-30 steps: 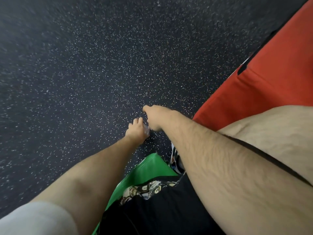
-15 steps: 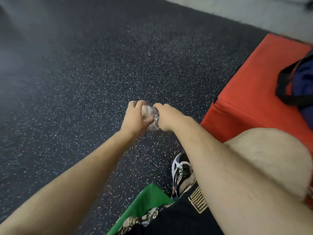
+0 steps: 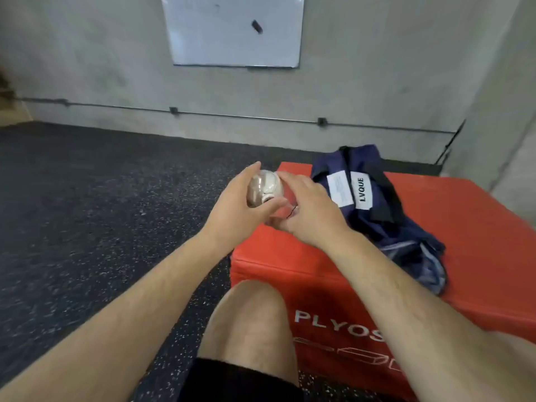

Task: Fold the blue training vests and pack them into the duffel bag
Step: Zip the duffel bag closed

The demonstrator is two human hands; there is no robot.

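Note:
A navy duffel bag (image 3: 368,195) with a black strap and a white "LVQUE" label lies slumped on the red plyo box (image 3: 478,227). Bluish striped fabric (image 3: 417,256), possibly a vest, spills from its near end. My left hand (image 3: 237,207) and my right hand (image 3: 310,213) are raised together over the box's left corner. Between them they hold a small clear, shiny, rounded object (image 3: 265,187). The left hand's fingers wrap round it from the left. My right hand's fingers curl on its right and lower side. What the object is I cannot tell.
Dark speckled rubber floor (image 3: 101,213) stretches to the left. My bare knee (image 3: 249,320) is beside the box front, which is printed "PLYOS". A concrete wall with a whiteboard (image 3: 235,30) and a thin pipe stands behind.
The view has swung up from the floor to the box and wall. Both hands have risen from floor level with the clear object held between them.

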